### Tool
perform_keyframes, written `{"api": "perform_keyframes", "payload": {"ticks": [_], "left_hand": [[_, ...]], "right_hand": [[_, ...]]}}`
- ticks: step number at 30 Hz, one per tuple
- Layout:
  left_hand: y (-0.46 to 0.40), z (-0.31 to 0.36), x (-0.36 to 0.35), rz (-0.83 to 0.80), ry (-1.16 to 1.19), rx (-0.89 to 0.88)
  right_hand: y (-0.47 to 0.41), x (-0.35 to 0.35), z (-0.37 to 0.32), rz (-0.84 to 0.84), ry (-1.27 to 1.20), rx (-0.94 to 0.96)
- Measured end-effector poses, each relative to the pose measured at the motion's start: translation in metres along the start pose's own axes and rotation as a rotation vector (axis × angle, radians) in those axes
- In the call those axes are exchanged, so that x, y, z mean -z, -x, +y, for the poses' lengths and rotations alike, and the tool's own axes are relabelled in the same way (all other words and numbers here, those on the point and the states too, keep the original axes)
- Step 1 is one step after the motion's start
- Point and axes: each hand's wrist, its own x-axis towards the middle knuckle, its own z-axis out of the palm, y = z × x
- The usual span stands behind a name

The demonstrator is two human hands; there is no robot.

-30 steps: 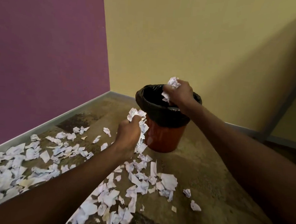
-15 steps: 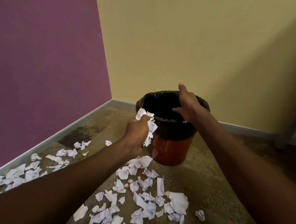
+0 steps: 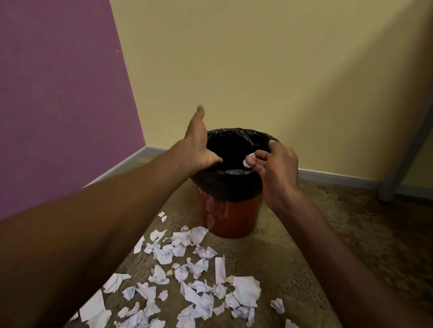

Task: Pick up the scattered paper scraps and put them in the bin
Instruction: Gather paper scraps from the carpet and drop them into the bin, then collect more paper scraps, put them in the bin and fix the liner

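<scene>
Scraps (image 3: 192, 286) litter mottled floor (image 3: 332, 247) before corner bin (image 3: 230, 215); left hand (image 3: 199, 142) spread, right fingers (image 3: 259, 155) pinching one.

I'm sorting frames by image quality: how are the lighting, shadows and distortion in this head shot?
Head view: dim, warm light; a broad diagonal shadow darkens the yellow wall on the right. The bin liner interior reads near black, with faint glare on its plastic rim. Wide-angle stretch enlarges the forearms at the lower corners. The floor scraps stay reasonably sharp.
</scene>
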Motion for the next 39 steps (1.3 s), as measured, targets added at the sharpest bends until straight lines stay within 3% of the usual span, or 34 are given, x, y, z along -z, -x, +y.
{"api": "perform_keyframes", "payload": {"ticks": [7,16,19,23,30,35,39], "left_hand": [[-0.004,-0.022,0.033,0.002,0.087,-0.005],[0.076,-0.058,0.088,0.015,0.081,0.038],[0.111,-0.074,0.11,0.072,0.09,0.028],[0.155,-0.107,0.142,0.137,0.098,0.078],[0.229,-0.181,0.195,0.147,-0.002,0.158],[0.276,-0.234,0.226,0.243,-0.286,0.207],[0.301,-0.265,0.247,0.191,-0.481,0.158]], "right_hand": [[0.012,0.01,0.013,0.032,0.017,-0.03],[0.04,0.023,0.039,-0.02,0.201,-0.068],[0.068,0.031,0.051,-0.144,0.387,-0.087],[0.118,0.053,0.073,-0.433,0.621,-0.229],[0.156,0.123,0.125,-0.823,1.26,-0.282],[0.183,0.181,0.17,-0.996,1.864,-0.091],[0.225,0.204,0.202,-1.101,1.813,-0.031]]}}
